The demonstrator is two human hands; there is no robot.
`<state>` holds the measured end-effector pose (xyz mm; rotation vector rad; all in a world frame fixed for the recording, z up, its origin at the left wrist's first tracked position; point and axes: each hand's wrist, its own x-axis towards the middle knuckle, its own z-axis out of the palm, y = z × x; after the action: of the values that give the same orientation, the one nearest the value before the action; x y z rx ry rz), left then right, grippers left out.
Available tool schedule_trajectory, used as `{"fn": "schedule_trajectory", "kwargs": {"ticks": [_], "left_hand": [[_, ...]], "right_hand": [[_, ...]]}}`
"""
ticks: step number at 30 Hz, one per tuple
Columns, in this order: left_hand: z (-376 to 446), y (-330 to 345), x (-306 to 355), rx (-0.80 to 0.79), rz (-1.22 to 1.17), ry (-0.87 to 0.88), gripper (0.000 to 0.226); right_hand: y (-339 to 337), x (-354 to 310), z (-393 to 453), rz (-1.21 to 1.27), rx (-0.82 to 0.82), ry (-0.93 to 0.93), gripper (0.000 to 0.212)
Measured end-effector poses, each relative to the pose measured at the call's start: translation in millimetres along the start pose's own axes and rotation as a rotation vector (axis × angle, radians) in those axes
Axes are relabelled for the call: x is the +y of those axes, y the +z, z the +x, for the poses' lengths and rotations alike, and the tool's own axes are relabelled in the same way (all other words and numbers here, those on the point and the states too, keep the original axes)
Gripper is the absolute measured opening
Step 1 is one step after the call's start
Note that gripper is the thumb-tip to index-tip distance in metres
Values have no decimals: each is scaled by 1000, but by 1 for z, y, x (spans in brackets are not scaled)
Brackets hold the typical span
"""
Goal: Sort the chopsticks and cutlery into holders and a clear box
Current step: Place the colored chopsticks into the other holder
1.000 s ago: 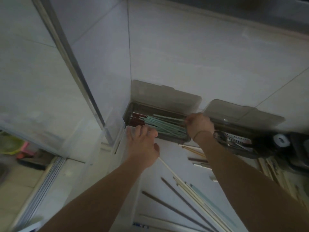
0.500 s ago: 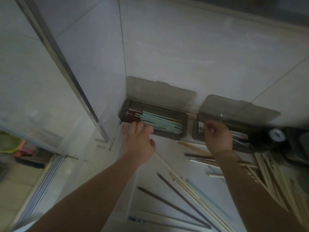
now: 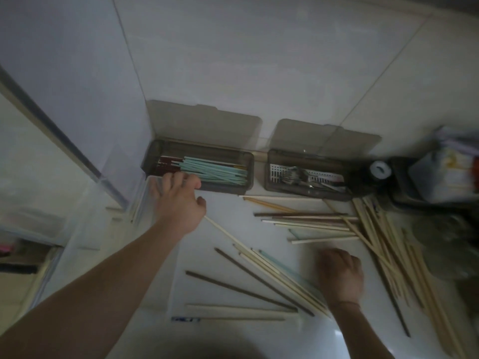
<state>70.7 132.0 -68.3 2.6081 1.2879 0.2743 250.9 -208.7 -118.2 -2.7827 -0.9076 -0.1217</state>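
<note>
Chopsticks (image 3: 305, 224), too many to count, lie scattered across the desk (image 3: 233, 338) at centre and right. Two lidded holders (image 3: 223, 186) stand at centre. Left hand (image 3: 178, 203), fingers extended, touches the left holder's rim; right hand (image 3: 342, 274), blurred, fingers curled over chopsticks; its grip cannot be told.

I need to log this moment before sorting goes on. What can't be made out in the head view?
- Right hand: motion-blurred over the loose chopsticks; whether it grips one is unclear.
- Left hand: fingers rest at the edge of the chopstick holder; its palm side is hidden.
- Cutlery in the right holder: dim and tangled, pieces uncountable.
- Items at the right edge: blurred and cut off.
</note>
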Motion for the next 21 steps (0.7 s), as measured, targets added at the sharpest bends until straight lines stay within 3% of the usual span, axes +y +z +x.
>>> {"fn": "schedule_trajectory", "kwargs": {"ticks": [4,10,13,18,21], "left_hand": [[0,-2,2,-17,14,3,28],[-1,-4,2,-25,1,-1,28],[-2,-3,2,-18,-12,4,28],[-3,-5,3,-30,-22,2,28],[-4,-5,2,-27,-35,8,29]], "right_hand": [[-4,-22,-10,86,44,18,35],[5,-24,-16,114,-43,-121,37],[4,-27,-14,163,-89,-152,49],[-6,-36,-9,256,-150,-102,36],[-21,-56,7,329,-68,-107,31]]}}
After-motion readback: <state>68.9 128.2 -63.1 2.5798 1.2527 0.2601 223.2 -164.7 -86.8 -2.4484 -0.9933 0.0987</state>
